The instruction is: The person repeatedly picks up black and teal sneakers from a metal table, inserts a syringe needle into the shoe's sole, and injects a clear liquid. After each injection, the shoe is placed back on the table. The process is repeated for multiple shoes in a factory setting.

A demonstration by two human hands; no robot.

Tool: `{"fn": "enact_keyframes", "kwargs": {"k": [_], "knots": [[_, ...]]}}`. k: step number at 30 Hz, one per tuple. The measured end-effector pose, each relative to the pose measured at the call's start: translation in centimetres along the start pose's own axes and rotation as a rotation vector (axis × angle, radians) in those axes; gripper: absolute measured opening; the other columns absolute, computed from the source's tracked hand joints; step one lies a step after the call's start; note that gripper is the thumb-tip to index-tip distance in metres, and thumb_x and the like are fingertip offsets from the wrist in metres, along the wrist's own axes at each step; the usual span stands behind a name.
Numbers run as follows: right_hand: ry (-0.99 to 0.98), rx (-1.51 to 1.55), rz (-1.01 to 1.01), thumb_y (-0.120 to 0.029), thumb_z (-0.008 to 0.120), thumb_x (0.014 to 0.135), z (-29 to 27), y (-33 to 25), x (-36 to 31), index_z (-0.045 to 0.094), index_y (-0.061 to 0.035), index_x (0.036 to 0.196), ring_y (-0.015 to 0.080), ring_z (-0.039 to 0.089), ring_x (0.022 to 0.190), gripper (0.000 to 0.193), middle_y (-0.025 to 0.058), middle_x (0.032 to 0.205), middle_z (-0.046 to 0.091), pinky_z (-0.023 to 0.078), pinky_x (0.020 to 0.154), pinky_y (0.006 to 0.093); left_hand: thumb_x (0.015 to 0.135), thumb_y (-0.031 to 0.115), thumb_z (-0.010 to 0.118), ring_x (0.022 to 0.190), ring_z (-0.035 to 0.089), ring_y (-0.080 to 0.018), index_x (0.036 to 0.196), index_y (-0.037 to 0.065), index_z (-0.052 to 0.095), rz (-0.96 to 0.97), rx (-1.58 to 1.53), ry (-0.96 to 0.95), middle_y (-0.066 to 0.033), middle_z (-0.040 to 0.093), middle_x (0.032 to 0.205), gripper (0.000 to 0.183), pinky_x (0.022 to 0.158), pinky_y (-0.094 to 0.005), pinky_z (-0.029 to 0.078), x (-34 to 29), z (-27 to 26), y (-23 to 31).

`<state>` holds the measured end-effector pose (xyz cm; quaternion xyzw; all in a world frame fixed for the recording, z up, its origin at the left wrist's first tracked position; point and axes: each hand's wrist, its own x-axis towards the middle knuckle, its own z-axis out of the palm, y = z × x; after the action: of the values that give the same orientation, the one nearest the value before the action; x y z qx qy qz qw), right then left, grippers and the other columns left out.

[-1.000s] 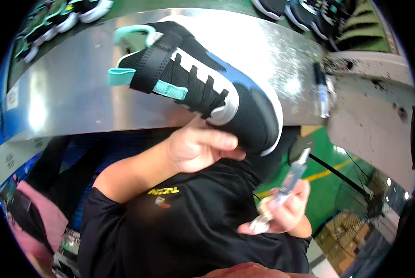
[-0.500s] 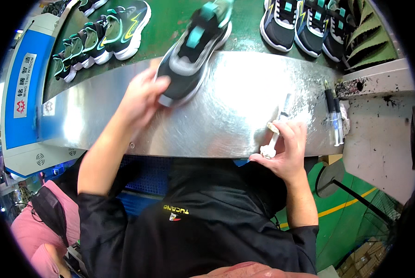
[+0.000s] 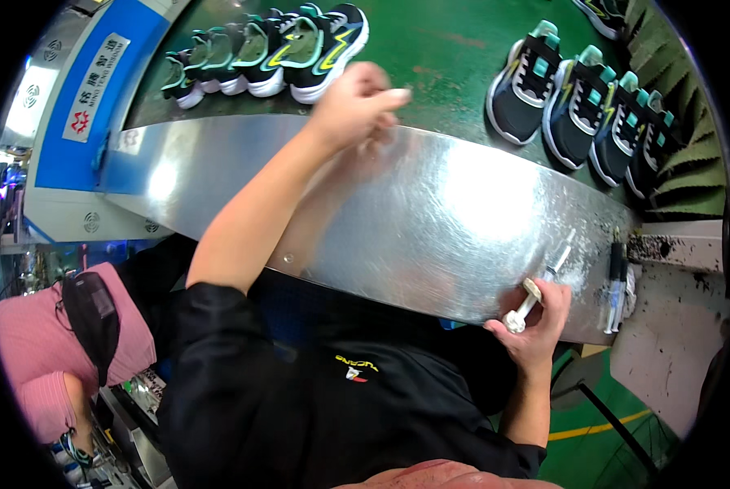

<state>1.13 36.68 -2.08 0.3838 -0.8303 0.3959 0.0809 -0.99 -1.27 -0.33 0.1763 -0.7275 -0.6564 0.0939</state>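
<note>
My right hand (image 3: pixel 542 322), low at the front edge of the metal worktop, is closed around a syringe (image 3: pixel 528 306). White residue cakes the plunger end and flange, and the clear barrel points away from me over the worktop. My left hand (image 3: pixel 355 106) is raised over the worktop's far edge, slightly blurred. It appears to hold nothing, with the fingers loosely curled and the thumb stretched out to the right. Nearest to it is a black sneaker (image 3: pixel 340 50) with mint lining and a white sole, at the right end of the left row.
Another row of black sneakers (image 3: pixel 524 91) stands at the right on the green belt (image 3: pixel 438 73), beside hanging green flaps (image 3: pixel 683 122). Other syringes (image 3: pixel 616 289) lie at the right end of the metal worktop (image 3: pixel 397 244). A person in pink (image 3: pixel 72 334) is at lower left.
My left hand has let go of the sneaker, which now stands at the left end of the right row, and has moved toward the left row. The view has shifted; my right hand keeps the syringe.
</note>
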Motion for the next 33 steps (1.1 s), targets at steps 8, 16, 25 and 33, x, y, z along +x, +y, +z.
{"fn": "enact_keyframes", "kwargs": {"k": [8, 16, 25, 33], "knots": [[0.009, 0.181, 0.073, -0.057, 0.078, 0.06, 0.5, 0.0, -0.5, 0.048, -0.0029, 0.113, 0.0219, 0.043, 0.081, 0.082, 0.0085, 0.092, 0.046, 0.038, 0.072, 0.0333, 0.07, 0.016, 0.078, 0.112, 0.051, -0.0217, 0.139, 0.006, 0.034, 0.34, 0.643, 0.505, -0.0134, 0.054, 0.123, 0.082, 0.096, -0.0318, 0.039, 2.9, -10.5, -5.1], [0.007, 0.289, 0.255, -0.06, 0.077, 0.059, -1.8, -0.7, -2.7, 0.051, -0.0039, 0.112, 0.0188, 0.044, 0.077, 0.082, 0.0071, 0.089, 0.046, 0.039, 0.063, 0.028, 0.069, 0.005, 0.072, 0.112, 0.05, -0.0186, 0.139, 0.005, 0.035, 0.271, 0.03, 0.259, -0.0121, 0.05, 0.127, 0.078, 0.095, -0.0284, 0.04, 1.1, -9.2, -0.7], [-0.082, 0.309, 0.303, -0.057, 0.078, 0.058, -4.9, 0.2, -5.9, 0.049, -0.0043, 0.116, 0.0163, 0.044, 0.075, 0.084, 0.006, 0.09, 0.051, 0.036, 0.063, 0.0274, 0.065, 0.003, 0.072, 0.117, 0.047, -0.0258, 0.139, 0.004, 0.026, 0.193, 0.347, 0.028, -0.0147, 0.036, 0.132, 0.087, 0.091, -0.0351, 0.046, -17.6, -0.7, -0.5], [0.037, 0.588, 0.523, -0.055, 0.078, 0.063, -5.8, -1.6, -5.7, 0.042, 0.0011, 0.128, 0.0138, 0.053, 0.09, 0.093, 0.0065, 0.098, 0.054, 0.045, 0.079, 0.0268, 0.089, 0.029, 0.055, 0.07, 0.054, -0.0065, 0.119, 0.0, 0.055, -0.1, -0.024, 0.043, -0.0026, 0.059, 0.083, 0.041, 0.057, -0.0194, 0.045, -3.7, -5.0, -1.9]]}}
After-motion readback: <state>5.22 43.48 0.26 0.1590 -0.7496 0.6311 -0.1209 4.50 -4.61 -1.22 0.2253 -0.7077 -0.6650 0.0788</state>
